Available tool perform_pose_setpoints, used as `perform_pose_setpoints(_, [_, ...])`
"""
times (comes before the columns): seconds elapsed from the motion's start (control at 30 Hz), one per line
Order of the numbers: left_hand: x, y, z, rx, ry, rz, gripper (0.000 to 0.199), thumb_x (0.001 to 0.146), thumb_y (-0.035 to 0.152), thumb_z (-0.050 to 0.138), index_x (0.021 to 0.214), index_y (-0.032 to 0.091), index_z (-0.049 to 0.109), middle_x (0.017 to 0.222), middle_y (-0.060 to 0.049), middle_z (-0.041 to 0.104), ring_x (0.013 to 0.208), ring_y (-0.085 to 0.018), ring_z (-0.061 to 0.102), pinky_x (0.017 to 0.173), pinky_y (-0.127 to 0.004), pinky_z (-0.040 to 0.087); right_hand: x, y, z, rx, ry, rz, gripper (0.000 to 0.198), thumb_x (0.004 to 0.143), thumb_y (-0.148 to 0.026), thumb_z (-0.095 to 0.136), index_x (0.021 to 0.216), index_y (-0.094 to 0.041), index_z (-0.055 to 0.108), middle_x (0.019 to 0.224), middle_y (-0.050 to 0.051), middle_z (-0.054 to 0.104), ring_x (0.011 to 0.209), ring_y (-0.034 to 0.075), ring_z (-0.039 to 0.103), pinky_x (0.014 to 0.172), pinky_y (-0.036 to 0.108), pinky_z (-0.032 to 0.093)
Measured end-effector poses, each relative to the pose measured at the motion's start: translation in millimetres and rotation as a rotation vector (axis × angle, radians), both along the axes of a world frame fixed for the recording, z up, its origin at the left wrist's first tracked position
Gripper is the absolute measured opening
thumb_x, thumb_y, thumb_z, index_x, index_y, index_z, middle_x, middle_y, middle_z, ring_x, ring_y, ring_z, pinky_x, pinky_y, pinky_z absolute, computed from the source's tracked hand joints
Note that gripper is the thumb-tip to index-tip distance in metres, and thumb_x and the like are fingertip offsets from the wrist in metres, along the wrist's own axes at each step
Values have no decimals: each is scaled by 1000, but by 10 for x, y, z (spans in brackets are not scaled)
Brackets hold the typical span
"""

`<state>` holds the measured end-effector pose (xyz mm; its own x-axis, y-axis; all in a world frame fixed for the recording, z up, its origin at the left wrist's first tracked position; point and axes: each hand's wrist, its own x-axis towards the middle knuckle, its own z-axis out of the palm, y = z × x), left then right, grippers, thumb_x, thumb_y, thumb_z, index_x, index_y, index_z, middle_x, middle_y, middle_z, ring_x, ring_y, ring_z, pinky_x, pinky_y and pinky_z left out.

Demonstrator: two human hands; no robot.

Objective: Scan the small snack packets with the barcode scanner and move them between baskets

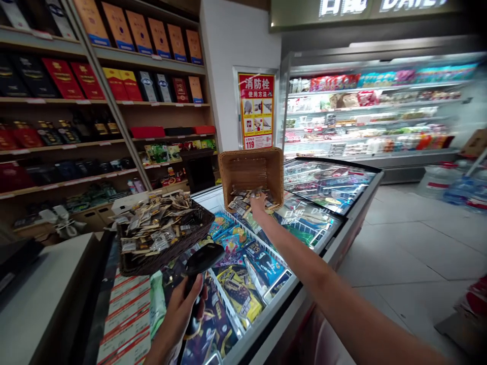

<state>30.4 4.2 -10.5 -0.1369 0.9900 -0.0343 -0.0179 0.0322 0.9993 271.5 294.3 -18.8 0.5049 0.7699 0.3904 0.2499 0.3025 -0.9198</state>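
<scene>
My left hand (184,304) is wrapped round the handle of a black handheld barcode scanner (205,257), held over the freezer's near end. My right arm reaches far forward, and my right hand (257,201) is inside a tan wicker basket (251,158), which is tipped so its opening faces me. Its fingers are closed round a small clear packet (257,192), partly hidden, among several similar packets at the bottom. To the left, a dark brown woven basket (167,257) is heaped with small packets (155,223) in clear wrapping.
Both baskets rest on a glass-topped chest freezer (333,223) holding bagged frozen goods (239,294). Shelves of boxes (160,61) stand at the left. A lit refrigerated display (365,111) stands at the back, and large water bottles (462,187) sit on the tiled floor (403,248) at the right.
</scene>
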Motion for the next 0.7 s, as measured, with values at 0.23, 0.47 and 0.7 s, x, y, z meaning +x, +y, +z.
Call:
perform_pose_setpoints(0.23, [-29, 19, 14, 45, -127, 148, 62, 71, 76, 80, 81, 20, 58, 68, 2, 62, 43, -7, 48, 41, -20, 34, -902, -435, -42, 84, -385, 292, 29, 94, -23, 52, 119, -20, 65, 131, 14, 62, 104, 24, 65, 101, 39, 49])
perform_pose_setpoints(0.47, [-131, 44, 63, 81, -216, 246, 56, 75, 70, 82, 82, 20, 57, 68, 2, 64, 44, -7, 48, 42, -20, 36, -1765, -326, 506, 98, -1018, 559, 34, 93, -12, 59, 124, -20, 70, 133, 12, 70, 131, 31, 56, 110, 43, 43])
perform_pose_setpoints(0.7, [-140, 67, 31, 97, -225, 260, 58, 71, 71, 84, 80, 19, 58, 65, 3, 63, 43, -8, 49, 41, -21, 35, -1731, -283, 529, -28, -717, 544, 24, 99, -14, 51, 109, -24, 70, 113, 8, 76, 107, 27, 70, 92, 36, 51])
